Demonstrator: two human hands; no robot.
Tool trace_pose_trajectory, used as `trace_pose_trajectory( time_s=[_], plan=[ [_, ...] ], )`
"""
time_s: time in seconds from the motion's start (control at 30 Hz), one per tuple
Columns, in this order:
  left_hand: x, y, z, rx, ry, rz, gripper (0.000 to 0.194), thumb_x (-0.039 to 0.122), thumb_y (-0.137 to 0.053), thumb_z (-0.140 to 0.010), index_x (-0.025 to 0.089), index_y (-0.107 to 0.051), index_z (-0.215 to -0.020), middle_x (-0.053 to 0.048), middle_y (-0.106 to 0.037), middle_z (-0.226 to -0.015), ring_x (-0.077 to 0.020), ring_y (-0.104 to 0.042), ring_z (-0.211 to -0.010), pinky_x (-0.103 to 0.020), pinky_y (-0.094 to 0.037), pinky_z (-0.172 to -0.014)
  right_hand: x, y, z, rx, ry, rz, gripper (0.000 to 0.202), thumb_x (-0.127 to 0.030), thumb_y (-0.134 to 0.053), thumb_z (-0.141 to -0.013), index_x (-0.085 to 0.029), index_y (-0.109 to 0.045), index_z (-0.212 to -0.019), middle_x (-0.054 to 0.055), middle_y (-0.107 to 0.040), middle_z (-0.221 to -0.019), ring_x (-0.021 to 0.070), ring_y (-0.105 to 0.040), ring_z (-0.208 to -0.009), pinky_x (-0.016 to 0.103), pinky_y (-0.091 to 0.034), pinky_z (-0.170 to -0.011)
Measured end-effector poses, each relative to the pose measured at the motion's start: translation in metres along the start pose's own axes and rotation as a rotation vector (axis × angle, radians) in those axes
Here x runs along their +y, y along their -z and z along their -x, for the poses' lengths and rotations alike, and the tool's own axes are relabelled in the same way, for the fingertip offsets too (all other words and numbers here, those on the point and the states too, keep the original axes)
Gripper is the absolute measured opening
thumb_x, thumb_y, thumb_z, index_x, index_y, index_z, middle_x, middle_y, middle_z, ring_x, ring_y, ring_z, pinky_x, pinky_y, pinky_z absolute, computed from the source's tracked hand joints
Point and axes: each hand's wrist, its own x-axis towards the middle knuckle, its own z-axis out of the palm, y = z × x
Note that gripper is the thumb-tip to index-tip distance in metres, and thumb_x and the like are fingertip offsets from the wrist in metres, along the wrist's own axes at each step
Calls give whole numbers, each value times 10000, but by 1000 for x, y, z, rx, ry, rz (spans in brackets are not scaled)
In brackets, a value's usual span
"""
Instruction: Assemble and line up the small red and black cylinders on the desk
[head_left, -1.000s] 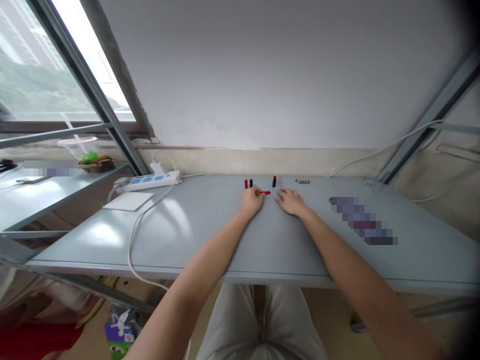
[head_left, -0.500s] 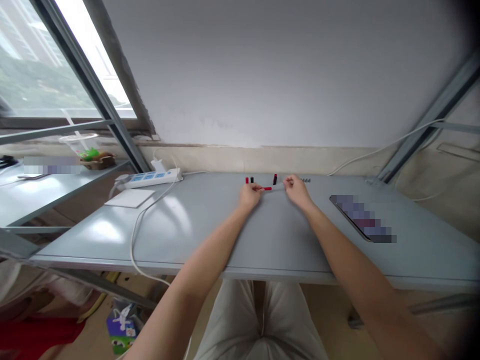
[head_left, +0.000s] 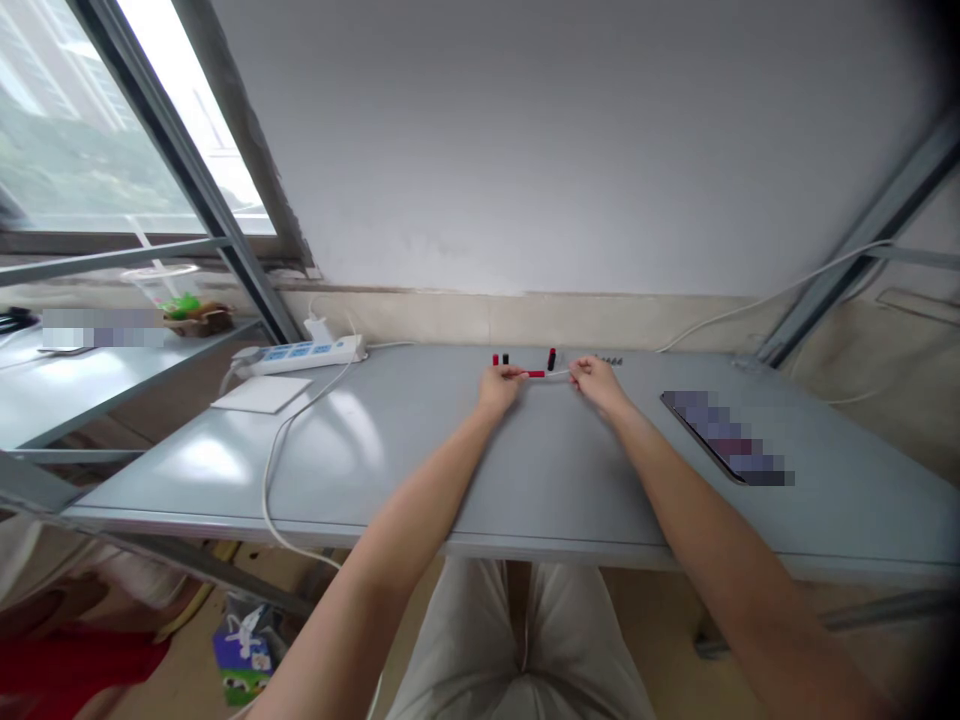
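Observation:
Over the back of the grey desk (head_left: 555,480), my left hand (head_left: 500,390) pinches a thin red tube (head_left: 535,374) that points right. My right hand (head_left: 598,383) is closed on a thin whitish rod (head_left: 557,373), whose left end meets the red tube's right end or lies very close to it. Behind my left hand stand a small red piece (head_left: 496,360) and a small black piece (head_left: 505,359). A black piece with a red top (head_left: 552,359) stands between my hands, farther back. Several small dark pieces (head_left: 611,361) lie behind my right hand.
A phone (head_left: 724,440) lies to the right. On the left are a white power strip (head_left: 311,354), a flat white square (head_left: 262,393) and a white cable (head_left: 281,430) that runs over the front edge. The wall (head_left: 555,180) rises behind the desk.
The whitish rod now shows clearly between my hands, in line with the red tube. The tube has tilted slightly to level, and my right hand has shifted a little.

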Motion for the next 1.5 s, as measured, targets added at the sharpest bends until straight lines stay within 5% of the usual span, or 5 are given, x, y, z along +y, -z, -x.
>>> trace_pose_trajectory(
  time_s=[0.57, 0.9, 1.17, 1.5],
  plan=[
    [9, 7, 6, -92, 26, 133, 102, 246, -678, -678, 145, -684, -674, -48, -632, -666, -122, -520, -636, -272, -416, -678, -9, 3, 5, -26, -117, -131, 130, -176, -500, -814, -175, -489, -684, -3, -524, -606, 62, -419, -457, 201, -317, -438],
    [11, 0, 7, -204, -45, 22, 142, 257, -661, -673, 122, -694, -704, -10, -577, -576, -92, -467, -542, -239, -376, -573, 1, -5, 7, -249, -62, -158, 101, -248, -543, -810, -174, -518, -747, 33, -605, -691, 68, -448, -485, 201, -310, -431],
    [3, -3, 4, -200, -86, 61, 135, 249, -641, -692, 119, -658, -723, -15, -589, -596, -89, -488, -542, -238, -396, -582, 0, -3, 9, -292, -53, -143, 84, -249, -530, -817, -171, -527, -785, 53, -635, -737, 73, -473, -497, 200, -331, -439],
    [8, -4, 2, -149, -120, 163, 88, 195, -598, -721, 121, -613, -768, 0, -564, -564, -88, -507, -544, -239, -424, -622, 9, -10, 10, -295, 315, 181, 120, -243, -637, -682, -181, -618, -783, 11, -621, -697, 128, -549, -640, 255, -418, -638]
  ],
)
